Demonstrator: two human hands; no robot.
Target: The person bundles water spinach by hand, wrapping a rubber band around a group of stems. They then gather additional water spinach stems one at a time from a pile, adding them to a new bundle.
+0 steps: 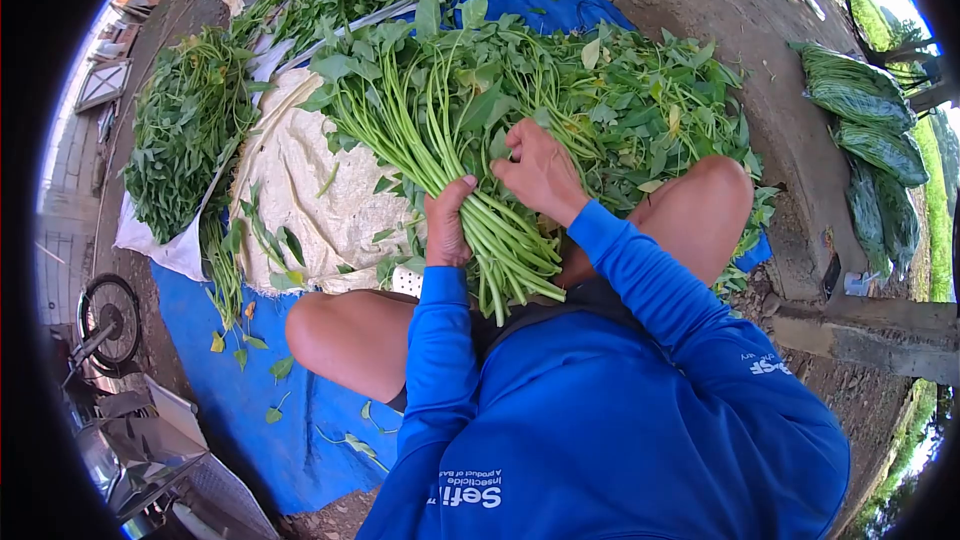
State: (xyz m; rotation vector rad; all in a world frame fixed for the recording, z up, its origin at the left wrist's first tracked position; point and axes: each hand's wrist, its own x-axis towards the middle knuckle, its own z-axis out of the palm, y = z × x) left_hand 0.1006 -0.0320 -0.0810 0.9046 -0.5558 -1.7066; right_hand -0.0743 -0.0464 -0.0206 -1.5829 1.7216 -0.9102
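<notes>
My left hand is wrapped round a thick bunch of leafy greens that looks like water spinach. Its pale green cut stems point down toward my lap, and its leaves fan out away from me. Close on the right of the stems is my right hand, fingers curled in beside the leaves; what lies between the fingertips is too hidden to make out. Beyond and to the right of it spreads a loose heap of the same greens, with some yellowed leaves.
A pale sack cloth lies left of the bunch, on a blue tarp. More greens are piled at the far left. Wrapped green bundles rest on a ledge at right. A wheel stands at the left edge.
</notes>
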